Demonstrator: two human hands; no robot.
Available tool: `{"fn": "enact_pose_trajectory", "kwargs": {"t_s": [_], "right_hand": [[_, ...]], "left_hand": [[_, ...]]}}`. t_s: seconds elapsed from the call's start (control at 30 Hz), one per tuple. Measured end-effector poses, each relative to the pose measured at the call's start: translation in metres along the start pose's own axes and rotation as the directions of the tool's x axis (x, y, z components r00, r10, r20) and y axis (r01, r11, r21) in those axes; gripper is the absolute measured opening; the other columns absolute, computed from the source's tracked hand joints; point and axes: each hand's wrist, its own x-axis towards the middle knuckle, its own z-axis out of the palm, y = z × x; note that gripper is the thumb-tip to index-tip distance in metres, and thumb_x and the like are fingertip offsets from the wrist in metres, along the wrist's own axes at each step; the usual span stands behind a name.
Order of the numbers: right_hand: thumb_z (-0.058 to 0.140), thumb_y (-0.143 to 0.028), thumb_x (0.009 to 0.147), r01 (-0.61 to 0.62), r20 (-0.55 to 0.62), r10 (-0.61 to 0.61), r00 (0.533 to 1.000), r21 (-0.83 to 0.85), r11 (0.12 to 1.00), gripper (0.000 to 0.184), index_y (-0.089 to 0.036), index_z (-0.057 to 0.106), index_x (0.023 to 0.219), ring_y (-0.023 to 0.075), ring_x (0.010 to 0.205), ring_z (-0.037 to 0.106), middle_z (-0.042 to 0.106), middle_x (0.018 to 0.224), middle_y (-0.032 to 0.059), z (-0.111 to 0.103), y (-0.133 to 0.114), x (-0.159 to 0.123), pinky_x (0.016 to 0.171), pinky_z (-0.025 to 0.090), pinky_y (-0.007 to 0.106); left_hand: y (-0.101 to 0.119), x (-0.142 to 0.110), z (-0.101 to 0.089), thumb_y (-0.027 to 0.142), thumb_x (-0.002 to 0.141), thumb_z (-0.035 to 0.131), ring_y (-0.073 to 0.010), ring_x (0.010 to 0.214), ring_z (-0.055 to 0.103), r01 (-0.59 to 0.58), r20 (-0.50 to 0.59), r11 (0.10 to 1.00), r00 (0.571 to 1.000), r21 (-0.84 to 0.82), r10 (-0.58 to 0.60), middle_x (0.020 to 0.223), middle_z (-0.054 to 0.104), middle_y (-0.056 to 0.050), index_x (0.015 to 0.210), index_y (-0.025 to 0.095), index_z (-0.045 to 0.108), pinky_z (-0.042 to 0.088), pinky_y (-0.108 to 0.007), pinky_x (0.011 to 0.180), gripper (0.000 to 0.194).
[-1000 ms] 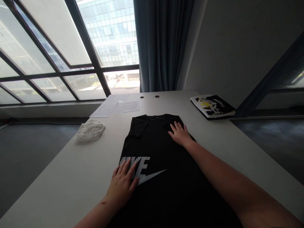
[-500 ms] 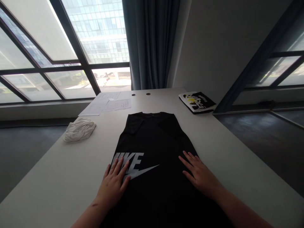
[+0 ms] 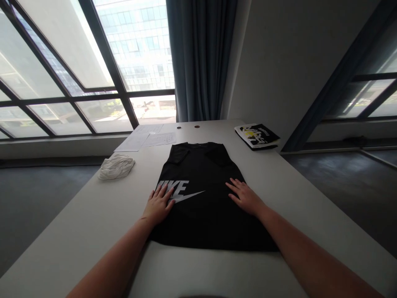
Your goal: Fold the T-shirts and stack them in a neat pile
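Note:
A black T-shirt [image 3: 204, 219] lies flat on the white table, its collar towards the far end and its hem towards me. Its sleeves are folded in over the front, and a grey print of letters and a swoosh [image 3: 186, 196] crosses the left half. My left hand [image 3: 159, 203] rests flat on the shirt's left edge, fingers apart, covering part of the print. On the right edge lies my right hand [image 3: 243, 195], palm down with its fingers spread.
A crumpled white cloth bundle [image 3: 116, 167] sits on the table [image 3: 77, 231] at left. Printed paper sheets [image 3: 130, 142] lie behind it. At the far right is a folded black, white and yellow item [image 3: 257, 135]. Two round discs [image 3: 197, 126] show near the far edge.
The shirt's near hem has come into view, with bare table in front of it. Both hands appear farther up the picture, still flat on the shirt's sides. The camera view has shifted.

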Motion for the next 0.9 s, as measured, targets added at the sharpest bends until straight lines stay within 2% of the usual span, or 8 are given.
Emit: {"fn": "enact_pose_trajectory", "kwargs": {"t_s": [0.1, 0.23, 0.37, 0.47, 0.6, 0.73, 0.83, 0.9], "right_hand": [[0.045, -0.042, 0.103, -0.009, -0.016, 0.009, 1.0, -0.036, 0.999, 0.058, -0.02, 0.052, 0.157, 0.0335, 0.156, 0.034, 0.037, 0.168, 0.0157, -0.005, 0.002, -0.007, 0.126, 0.028, 0.057], [0.047, -0.043, 0.103, 0.033, -0.073, -0.037, 0.997, -0.065, 0.997, 0.057, -0.025, 0.053, 0.156, 0.0332, 0.158, 0.03, 0.033, 0.17, 0.0122, -0.003, -0.008, -0.047, 0.127, 0.026, 0.06], [0.045, -0.047, 0.104, 0.066, -0.046, -0.068, 0.997, -0.027, 0.997, 0.06, -0.034, 0.042, 0.163, 0.0312, 0.158, 0.03, 0.03, 0.172, 0.0062, 0.008, -0.024, -0.084, 0.127, 0.029, 0.059], [0.044, -0.05, 0.104, 0.061, -0.024, -0.061, 0.998, -0.014, 0.998, 0.061, -0.036, 0.04, 0.163, 0.0307, 0.158, 0.03, 0.028, 0.172, 0.0047, 0.012, -0.029, -0.092, 0.127, 0.029, 0.059], [0.045, -0.052, 0.104, 0.047, -0.03, -0.047, 0.998, -0.018, 0.999, 0.06, -0.037, 0.042, 0.162, 0.0312, 0.157, 0.032, 0.031, 0.171, 0.0043, 0.013, -0.03, -0.089, 0.127, 0.031, 0.059], [0.045, -0.052, 0.104, 0.049, 0.001, -0.049, 0.999, -0.015, 0.999, 0.061, -0.035, 0.041, 0.163, 0.0324, 0.156, 0.033, 0.029, 0.171, 0.0061, 0.012, -0.035, -0.094, 0.126, 0.032, 0.061], [0.047, -0.053, 0.103, 0.049, 0.049, -0.049, 0.998, -0.002, 0.999, 0.062, -0.036, 0.042, 0.163, 0.0337, 0.156, 0.033, 0.029, 0.171, 0.0059, 0.008, -0.035, -0.102, 0.125, 0.033, 0.062], [0.052, -0.054, 0.1, 0.046, 0.099, -0.048, 0.994, 0.015, 0.999, 0.064, -0.036, 0.045, 0.161, 0.0357, 0.154, 0.037, 0.031, 0.171, 0.0063, -0.003, -0.035, -0.102, 0.123, 0.036, 0.062]], "left_hand": [[0.002, -0.008, -0.002, 0.046, 0.103, 0.048, -0.0304, 0.159, 0.027, 0.025, -0.07, 1.0, 0.997, 0.015, -0.024, 0.171, 0.035, -0.005, 0.157, 0.032, 0.052, 0.027, -0.049, 0.127, 0.055], [-0.008, -0.052, 0.005, 0.045, 0.101, 0.048, -0.0324, 0.15, 0.042, 0.13, -0.171, 0.992, 0.977, 0.0, -0.128, 0.165, 0.045, -0.01, 0.153, 0.03, 0.056, 0.043, -0.05, 0.114, 0.055], [-0.02, -0.1, 0.015, 0.044, 0.098, 0.047, -0.0319, 0.144, 0.048, 0.225, -0.197, 0.974, 0.954, -0.03, -0.227, 0.158, 0.053, -0.011, 0.152, 0.03, 0.056, 0.044, -0.05, 0.11, 0.056], [-0.023, -0.116, 0.018, 0.045, 0.097, 0.046, -0.0337, 0.142, 0.05, 0.278, -0.229, 0.958, 0.93, -0.07, -0.287, 0.154, 0.057, -0.014, 0.146, 0.025, 0.059, 0.045, -0.052, 0.108, 0.055], [-0.025, -0.114, 0.015, 0.046, 0.094, 0.047, -0.0339, 0.129, 0.059, 0.263, -0.238, 0.943, 0.921, -0.203, -0.308, 0.14, 0.066, -0.014, 0.116, 0.024, 0.068, 0.049, -0.049, 0.101, 0.038], [-0.034, -0.106, 0.003, 0.049, 0.094, 0.041, -0.029, 0.106, 0.068, 0.199, -0.166, 0.873, 0.94, -0.446, -0.299, 0.114, 0.074, -0.009, 0.087, 0.028, 0.059, 0.053, -0.043, 0.094, 0.028], [-0.049, -0.093, -0.013, 0.056, 0.095, 0.04, -0.0255, 0.09, 0.07, 0.207, 0.008, 0.764, 0.967, -0.611, -0.255, 0.096, 0.075, -0.005, 0.092, 0.028, 0.056, 0.056, -0.039, 0.087, 0.032], [-0.059, -0.078, -0.023, 0.059, 0.094, 0.044, -0.0243, 0.09, 0.071, 0.204, 0.109, 0.684, 0.978, -0.701, -0.18, 0.101, 0.076, -0.004, 0.107, 0.027, 0.059, 0.056, -0.038, 0.088, 0.037]]}}
